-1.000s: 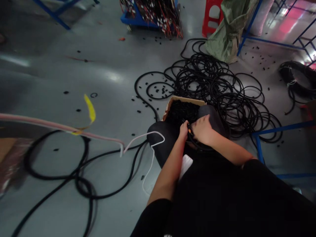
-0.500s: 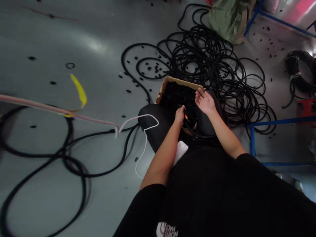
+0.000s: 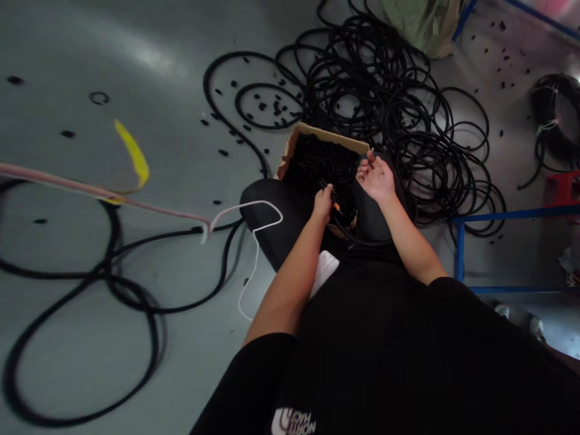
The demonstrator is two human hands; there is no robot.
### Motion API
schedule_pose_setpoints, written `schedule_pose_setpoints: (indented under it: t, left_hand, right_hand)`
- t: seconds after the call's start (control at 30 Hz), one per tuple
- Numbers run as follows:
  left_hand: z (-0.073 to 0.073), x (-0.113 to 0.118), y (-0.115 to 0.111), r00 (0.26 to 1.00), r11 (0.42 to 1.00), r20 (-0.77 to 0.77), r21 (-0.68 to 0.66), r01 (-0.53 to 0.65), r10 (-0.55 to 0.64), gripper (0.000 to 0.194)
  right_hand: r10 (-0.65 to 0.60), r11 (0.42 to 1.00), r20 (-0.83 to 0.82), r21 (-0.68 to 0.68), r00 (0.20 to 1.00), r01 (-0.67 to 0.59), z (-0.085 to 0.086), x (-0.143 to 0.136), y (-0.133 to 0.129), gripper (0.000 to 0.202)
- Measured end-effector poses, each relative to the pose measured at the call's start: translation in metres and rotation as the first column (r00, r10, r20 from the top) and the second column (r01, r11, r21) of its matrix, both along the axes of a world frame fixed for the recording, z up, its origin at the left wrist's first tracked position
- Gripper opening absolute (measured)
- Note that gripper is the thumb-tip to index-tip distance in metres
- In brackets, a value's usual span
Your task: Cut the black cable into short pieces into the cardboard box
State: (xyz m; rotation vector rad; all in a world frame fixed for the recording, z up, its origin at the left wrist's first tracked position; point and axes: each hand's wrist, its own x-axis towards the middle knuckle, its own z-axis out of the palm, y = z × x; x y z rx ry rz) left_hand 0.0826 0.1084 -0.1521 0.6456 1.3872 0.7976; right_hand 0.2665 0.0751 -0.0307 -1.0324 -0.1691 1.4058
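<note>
My left hand [image 3: 323, 204] is closed over the near part of the cardboard box [image 3: 333, 135], which is filled with small black pieces [image 3: 319, 158]. It grips a black cable [image 3: 351, 236] that curves from below the hand across my lap; a small orange part [image 3: 336, 206] shows beside the fingers, and a dark tip sticks out above them. What the orange part belongs to is unclear. To the right of the box, above my knee, my right hand [image 3: 377, 177] is palm up. Its fingers are loosely bent and apart, with nothing visible in them.
A tangled heap of black cable [image 3: 362, 78] lies beyond the box, with more loops [image 3: 154, 310] at left. Blue metal frames [image 3: 521, 214] stand at right near a tied coil [image 3: 555, 115]. A thin white cord [image 3: 257, 254] hangs by my knee. Black bits litter the floor.
The whole view has shifted, so the floor things appear a little higher and mostly further left. Both hands hold nearly the same places over the box and knee.
</note>
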Motion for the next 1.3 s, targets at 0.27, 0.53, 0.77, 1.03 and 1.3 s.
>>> schedule_pose_setpoints:
  t: [0.27, 0.53, 0.77, 1.03, 1.3]
  left_hand:
    - [-0.005, 0.0, -0.001, 1.0, 1.0, 0.009, -0.01, 0.021, -0.021, 0.045]
    - [-0.006, -0.001, -0.001, 1.0, 1.0, -0.002, -0.03, 0.008, -0.009, 0.041]
    - [-0.002, 0.0, -0.002, 1.0, 0.999, 0.008, -0.049, 0.007, -0.006, 0.042]
    - [0.0, 0.0, -0.003, 1.0, 0.999, 0.021, -0.05, 0.019, -0.018, 0.049]
    - [-0.003, -0.002, -0.004, 0.999, 0.997, 0.003, -0.054, 0.054, -0.054, 0.051]
  right_hand:
    - [0.094, 0.958, -0.045, 0.276, 0.995, -0.078, 0.037, 0.011, -0.009, 0.049]
    - [-0.032, 0.994, -0.056, 0.102, 0.998, 0.038, 0.007, 0.031, 0.002, 0.049]
    - [-0.093, 0.995, 0.043, 0.033, 0.995, 0.092, 0.005, 0.032, 0.001, 0.054]
    - [-0.019, 0.998, -0.027, 0.062, 0.999, 0.021, 0.002, 0.034, 0.0, 0.056]
    - [-0.046, 0.999, -0.025, 0.022, 0.999, 0.047, 0.003, 0.032, -0.004, 0.055]
